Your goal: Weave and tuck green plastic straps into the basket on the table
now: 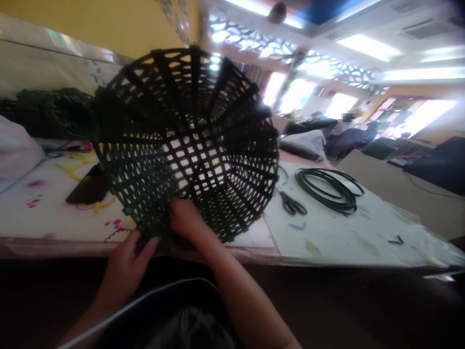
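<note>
A large dark green woven basket rests tilted on the table, its wide mouth facing me and its open lattice bottom letting light through. My left hand is closed on the rim at the lower left, thumb on the near side and fingers hidden behind the strips. Reaching inside the mouth, my right hand is curled against the lower left inner wall. Its fingertips are turned away, so what they pinch cannot be made out.
Right of the basket, black-handled scissors and a coil of dark green strip lie on the covered table. A dark phone-like slab and yellow strips are at left. Behind stand dark woven pieces. A person sits far back.
</note>
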A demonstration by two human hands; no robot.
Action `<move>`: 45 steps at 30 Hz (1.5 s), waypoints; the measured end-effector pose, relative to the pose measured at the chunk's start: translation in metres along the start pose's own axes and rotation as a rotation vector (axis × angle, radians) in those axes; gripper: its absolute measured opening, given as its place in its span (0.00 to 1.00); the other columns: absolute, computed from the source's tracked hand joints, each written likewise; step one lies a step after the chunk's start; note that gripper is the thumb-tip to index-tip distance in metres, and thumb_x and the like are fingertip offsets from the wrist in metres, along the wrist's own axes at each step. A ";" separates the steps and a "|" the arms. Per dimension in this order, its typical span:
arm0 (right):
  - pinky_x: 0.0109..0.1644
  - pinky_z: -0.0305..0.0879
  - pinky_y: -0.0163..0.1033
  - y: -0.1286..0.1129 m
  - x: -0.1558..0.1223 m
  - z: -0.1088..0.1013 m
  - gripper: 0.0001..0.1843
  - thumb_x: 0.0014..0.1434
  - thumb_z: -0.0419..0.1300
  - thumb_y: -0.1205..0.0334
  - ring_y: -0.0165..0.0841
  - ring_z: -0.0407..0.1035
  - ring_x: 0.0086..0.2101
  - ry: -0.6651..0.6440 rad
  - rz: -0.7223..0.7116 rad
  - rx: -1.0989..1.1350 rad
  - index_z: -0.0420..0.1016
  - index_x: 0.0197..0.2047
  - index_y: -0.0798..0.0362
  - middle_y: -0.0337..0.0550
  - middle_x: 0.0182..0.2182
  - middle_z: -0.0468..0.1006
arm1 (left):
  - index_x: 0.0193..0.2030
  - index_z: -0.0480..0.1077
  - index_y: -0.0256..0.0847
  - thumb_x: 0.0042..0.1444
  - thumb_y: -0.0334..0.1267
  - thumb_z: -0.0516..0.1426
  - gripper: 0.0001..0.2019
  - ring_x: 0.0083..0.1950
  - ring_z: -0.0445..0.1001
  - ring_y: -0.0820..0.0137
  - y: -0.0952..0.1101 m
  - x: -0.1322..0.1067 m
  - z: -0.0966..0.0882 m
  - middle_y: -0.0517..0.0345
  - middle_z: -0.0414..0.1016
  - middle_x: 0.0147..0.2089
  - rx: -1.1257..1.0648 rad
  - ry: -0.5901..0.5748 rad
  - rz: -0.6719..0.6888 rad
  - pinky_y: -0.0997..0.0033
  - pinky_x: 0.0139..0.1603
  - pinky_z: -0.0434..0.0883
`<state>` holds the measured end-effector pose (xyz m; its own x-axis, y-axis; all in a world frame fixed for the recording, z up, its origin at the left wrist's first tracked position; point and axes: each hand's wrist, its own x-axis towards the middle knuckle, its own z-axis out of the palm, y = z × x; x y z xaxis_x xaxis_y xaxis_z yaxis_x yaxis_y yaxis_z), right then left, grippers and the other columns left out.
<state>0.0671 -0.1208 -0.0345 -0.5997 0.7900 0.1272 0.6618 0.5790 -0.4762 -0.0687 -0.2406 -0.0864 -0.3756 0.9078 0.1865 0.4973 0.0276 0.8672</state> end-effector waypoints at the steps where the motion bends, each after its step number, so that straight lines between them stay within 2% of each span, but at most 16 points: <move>1: 0.45 0.69 0.39 0.001 0.000 0.000 0.13 0.62 0.58 0.70 0.41 0.77 0.42 -0.018 -0.007 -0.026 0.77 0.49 0.57 0.54 0.43 0.84 | 0.49 0.73 0.41 0.55 0.59 0.58 0.24 0.50 0.81 0.55 0.001 0.000 0.000 0.50 0.83 0.49 -0.003 -0.002 0.005 0.60 0.52 0.76; 4: 0.44 0.69 0.41 0.002 0.001 0.000 0.15 0.63 0.57 0.68 0.44 0.78 0.42 -0.064 -0.039 -0.098 0.75 0.52 0.59 0.57 0.45 0.83 | 0.48 0.73 0.41 0.55 0.59 0.58 0.24 0.48 0.82 0.56 0.002 0.000 0.001 0.51 0.84 0.48 -0.019 -0.010 0.006 0.61 0.51 0.77; 9: 0.42 0.69 0.40 0.001 0.000 -0.001 0.15 0.65 0.52 0.71 0.42 0.78 0.42 -0.056 -0.050 -0.142 0.75 0.51 0.58 0.55 0.44 0.83 | 0.44 0.73 0.41 0.53 0.59 0.58 0.23 0.45 0.82 0.55 0.005 0.001 -0.002 0.50 0.84 0.45 0.001 -0.007 0.002 0.61 0.48 0.78; 13: 0.41 0.69 0.40 0.000 0.003 -0.002 0.15 0.63 0.57 0.68 0.42 0.77 0.40 -0.069 -0.070 -0.157 0.75 0.51 0.57 0.54 0.43 0.84 | 0.44 0.74 0.41 0.53 0.58 0.59 0.23 0.47 0.82 0.54 0.006 0.000 -0.002 0.50 0.84 0.46 -0.002 0.000 0.009 0.59 0.49 0.78; 20: 0.39 0.65 0.38 0.005 0.004 -0.003 0.09 0.63 0.58 0.63 0.38 0.74 0.37 -0.027 -0.099 -0.016 0.77 0.44 0.56 0.50 0.41 0.83 | 0.50 0.74 0.41 0.56 0.55 0.59 0.22 0.51 0.81 0.55 0.003 -0.007 0.005 0.52 0.83 0.49 -0.090 0.024 -0.046 0.61 0.50 0.79; 24: 0.37 0.62 0.35 0.010 0.003 -0.003 0.07 0.61 0.61 0.62 0.34 0.72 0.35 -0.010 -0.094 0.081 0.76 0.41 0.55 0.45 0.38 0.83 | 0.48 0.74 0.41 0.56 0.55 0.59 0.22 0.48 0.81 0.55 0.004 -0.009 0.008 0.53 0.84 0.46 -0.052 0.069 -0.036 0.62 0.48 0.79; 30: 0.36 0.60 0.34 0.015 0.002 -0.002 0.06 0.61 0.61 0.63 0.32 0.70 0.33 -0.007 -0.107 0.154 0.76 0.41 0.56 0.43 0.35 0.81 | 0.50 0.73 0.40 0.56 0.56 0.57 0.23 0.50 0.81 0.56 0.008 -0.010 0.010 0.50 0.83 0.49 -0.043 0.067 -0.005 0.61 0.51 0.78; 37: 0.40 0.62 0.34 0.015 0.001 -0.004 0.07 0.62 0.61 0.66 0.32 0.71 0.37 -0.024 -0.136 0.172 0.77 0.44 0.55 0.42 0.39 0.82 | 0.51 0.72 0.41 0.57 0.55 0.58 0.22 0.49 0.81 0.56 0.010 -0.010 0.015 0.51 0.82 0.48 -0.058 0.089 -0.038 0.59 0.50 0.78; 40: 0.41 0.63 0.34 0.015 -0.001 -0.005 0.07 0.62 0.61 0.66 0.32 0.70 0.37 -0.017 -0.155 0.211 0.77 0.44 0.54 0.41 0.39 0.82 | 0.49 0.72 0.40 0.56 0.55 0.58 0.22 0.48 0.81 0.55 0.015 -0.008 0.018 0.50 0.82 0.47 -0.042 0.136 -0.066 0.57 0.51 0.78; 43: 0.40 0.62 0.33 0.016 -0.001 -0.003 0.06 0.62 0.60 0.67 0.32 0.70 0.36 -0.001 -0.159 0.215 0.76 0.43 0.55 0.41 0.38 0.81 | 0.49 0.73 0.40 0.55 0.56 0.58 0.23 0.49 0.80 0.54 0.019 -0.007 0.018 0.50 0.82 0.48 -0.025 0.148 -0.082 0.56 0.53 0.77; 45: 0.39 0.62 0.33 0.018 0.000 -0.002 0.05 0.63 0.58 0.68 0.32 0.71 0.36 0.010 -0.129 0.207 0.76 0.40 0.56 0.42 0.37 0.81 | 0.52 0.73 0.40 0.55 0.56 0.59 0.25 0.54 0.79 0.54 0.017 -0.008 0.015 0.51 0.81 0.52 -0.042 0.110 -0.091 0.56 0.59 0.76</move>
<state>0.0794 -0.1100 -0.0411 -0.6682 0.7146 0.2072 0.4727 0.6228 -0.6235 -0.0450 -0.2413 -0.0802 -0.5022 0.8510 0.1536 0.4250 0.0882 0.9009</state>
